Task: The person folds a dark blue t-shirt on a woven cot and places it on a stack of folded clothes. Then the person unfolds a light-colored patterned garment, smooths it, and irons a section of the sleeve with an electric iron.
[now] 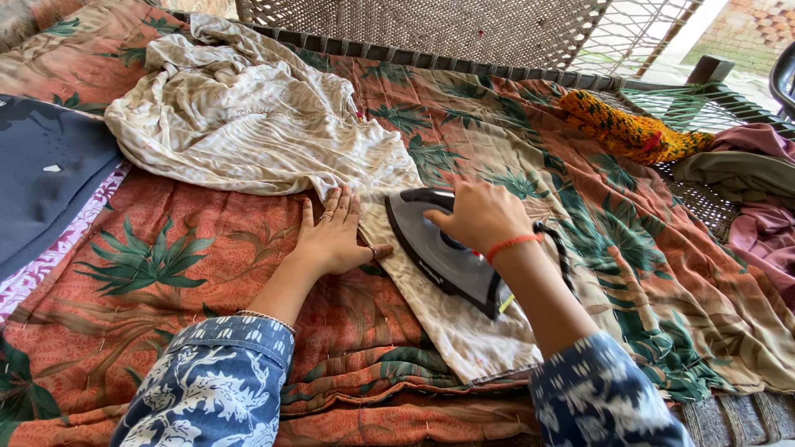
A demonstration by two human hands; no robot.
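A cream, faintly striped garment (248,116) lies crumpled at the back, with one long strip (464,331) of it stretched flat toward me. A dark grey electric iron (443,248) rests on that strip, its tip pointing away to the left. My right hand (480,213) is closed on the iron's handle; a red thread band circles the wrist. My left hand (335,236) lies flat with fingers spread, pressing the edge of the garment just left of the iron. Both forearms wear blue-and-white printed sleeves.
An orange quilt with green leaf print (149,265) covers a woven cot (464,25). A dark grey cloth (50,174) lies at the left. At the right are a yellow-orange patterned cloth (629,128) and olive and pink clothes (754,190).
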